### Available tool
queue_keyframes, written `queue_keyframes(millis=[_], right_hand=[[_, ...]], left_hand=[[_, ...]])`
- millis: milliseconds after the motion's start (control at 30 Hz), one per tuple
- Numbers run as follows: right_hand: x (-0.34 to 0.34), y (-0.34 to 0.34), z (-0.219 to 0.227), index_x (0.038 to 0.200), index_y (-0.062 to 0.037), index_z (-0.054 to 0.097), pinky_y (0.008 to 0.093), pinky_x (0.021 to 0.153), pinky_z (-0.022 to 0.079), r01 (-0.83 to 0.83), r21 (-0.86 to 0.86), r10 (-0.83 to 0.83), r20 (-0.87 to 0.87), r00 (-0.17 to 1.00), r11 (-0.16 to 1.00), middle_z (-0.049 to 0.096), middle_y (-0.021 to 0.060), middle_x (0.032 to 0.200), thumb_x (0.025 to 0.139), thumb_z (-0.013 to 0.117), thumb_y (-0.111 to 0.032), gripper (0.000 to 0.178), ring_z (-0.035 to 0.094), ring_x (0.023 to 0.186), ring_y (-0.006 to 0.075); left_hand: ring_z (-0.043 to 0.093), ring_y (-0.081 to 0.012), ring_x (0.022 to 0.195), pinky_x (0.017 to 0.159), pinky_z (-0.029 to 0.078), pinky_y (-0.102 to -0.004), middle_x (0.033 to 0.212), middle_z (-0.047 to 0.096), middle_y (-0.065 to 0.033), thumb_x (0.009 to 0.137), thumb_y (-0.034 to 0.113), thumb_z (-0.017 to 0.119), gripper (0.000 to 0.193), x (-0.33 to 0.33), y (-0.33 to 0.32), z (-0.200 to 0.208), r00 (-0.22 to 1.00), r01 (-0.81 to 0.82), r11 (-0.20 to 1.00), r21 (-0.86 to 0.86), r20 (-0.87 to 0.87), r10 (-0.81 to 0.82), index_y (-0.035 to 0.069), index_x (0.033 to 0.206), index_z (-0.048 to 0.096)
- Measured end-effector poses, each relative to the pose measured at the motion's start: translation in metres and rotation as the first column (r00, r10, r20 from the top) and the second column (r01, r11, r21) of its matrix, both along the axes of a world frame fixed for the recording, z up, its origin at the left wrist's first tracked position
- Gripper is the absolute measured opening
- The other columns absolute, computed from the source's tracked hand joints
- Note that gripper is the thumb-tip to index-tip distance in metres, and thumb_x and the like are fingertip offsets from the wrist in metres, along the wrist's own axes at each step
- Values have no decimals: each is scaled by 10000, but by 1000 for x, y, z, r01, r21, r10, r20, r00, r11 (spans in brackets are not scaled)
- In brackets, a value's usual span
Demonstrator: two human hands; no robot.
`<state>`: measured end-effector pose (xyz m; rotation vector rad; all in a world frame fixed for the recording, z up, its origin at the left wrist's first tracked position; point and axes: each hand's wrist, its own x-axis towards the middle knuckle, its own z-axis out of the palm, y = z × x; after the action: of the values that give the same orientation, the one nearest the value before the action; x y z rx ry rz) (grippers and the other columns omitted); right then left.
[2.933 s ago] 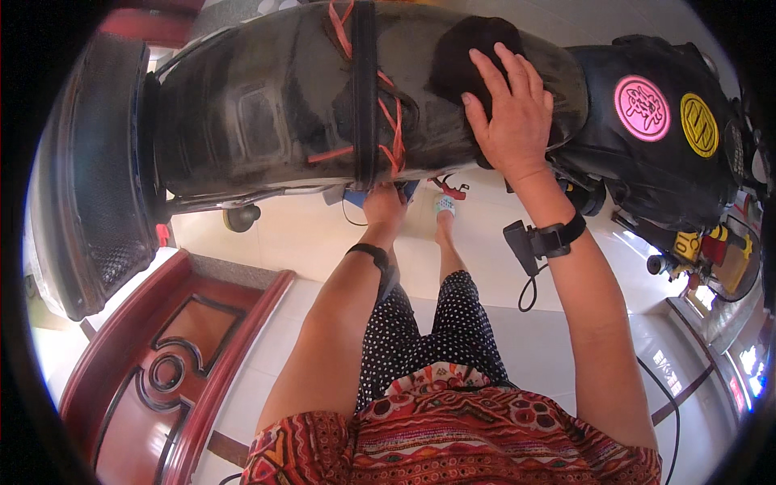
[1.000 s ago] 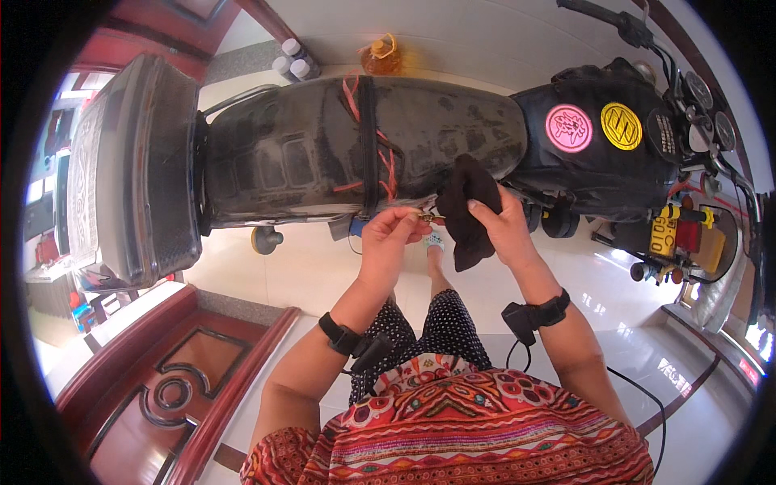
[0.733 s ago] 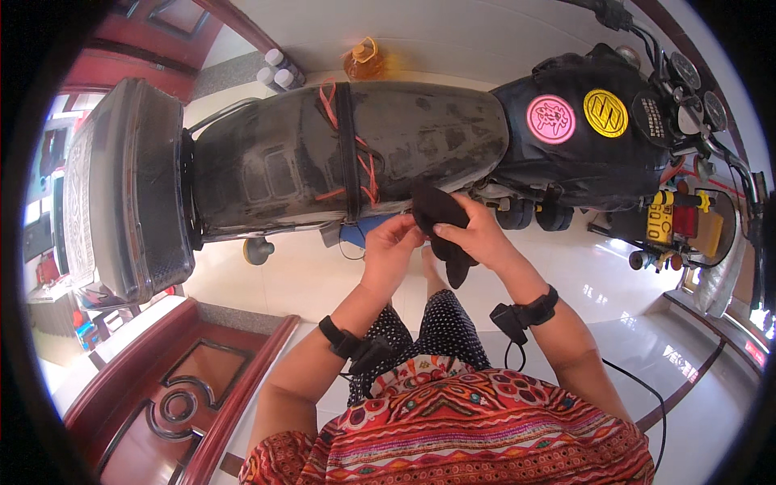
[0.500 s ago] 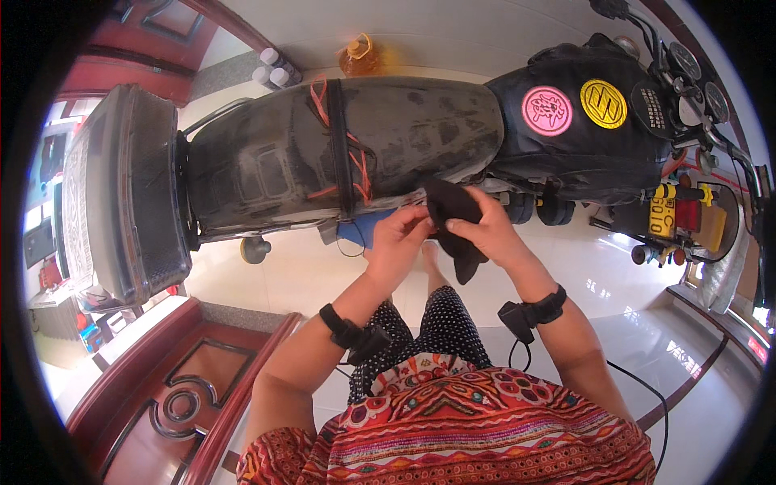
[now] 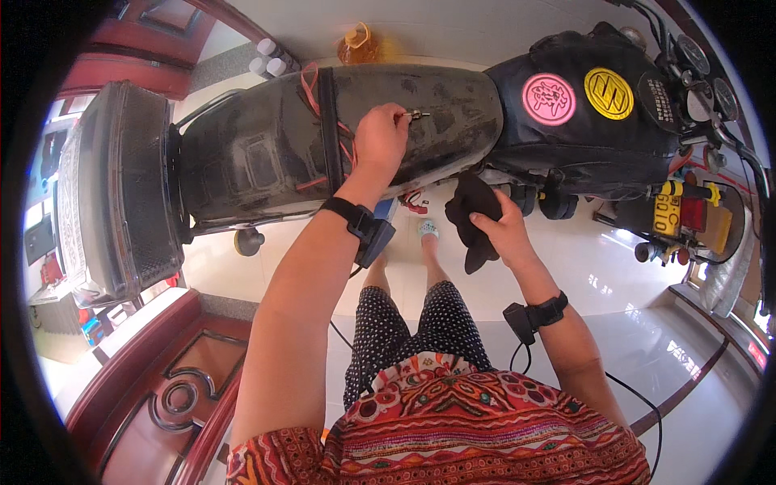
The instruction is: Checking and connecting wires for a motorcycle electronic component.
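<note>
left of the seat point(image 5: 267, 121) stands a grey box point(image 5: 133, 186), its outer side blown out by light and bent by the lens, so details are hard to make out. a black strap point(image 5: 328, 121) crosses the seat, and a pink-red cord point(image 5: 310, 85) runs beside it, partly hidden under the strap and the left hand.

the left hand point(image 5: 381, 139) is over the seat, right of the strap, back of the hand upward; most of its fingers are curled out of sight. thumb and forefinger look pinched on a small metal piece point(image 5: 418, 115), which sticks out to the right of the fingertips above the seat; it is too small to name, and whether it touches the seat cannot be told. below the seat's near edge, a blue thing point(image 5: 390, 210) is mostly covered by the left wrist's band.

farther right, just below the seat's near edge, the right hand point(image 5: 508, 234) grips a dark cloth point(image 5: 473, 218): thumb across its front, other fingers largely hidden behind, the cloth hanging to their left. right of the seat, a black cover point(image 5: 586, 149) carries two round patches; the handlebar point(image 5: 752, 162) beyond is cut off by the dark rim.
</note>
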<state>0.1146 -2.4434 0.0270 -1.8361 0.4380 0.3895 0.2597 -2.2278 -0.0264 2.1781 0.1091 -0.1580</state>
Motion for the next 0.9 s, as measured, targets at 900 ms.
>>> queue_keyframes(millis=[900], right_hand=[[-73,75,-227,1340,-1,478,367,924,474,-140,142,197,-586,786,980,594,167,1226,810,713,-434,724,579,1122,273]], left_hand=[[604,-122,839,627,431,-269,1016,668,-20,939,202,508,317,-258,177,-267,607,-606,773,-187,-736,298,103,1228,590]])
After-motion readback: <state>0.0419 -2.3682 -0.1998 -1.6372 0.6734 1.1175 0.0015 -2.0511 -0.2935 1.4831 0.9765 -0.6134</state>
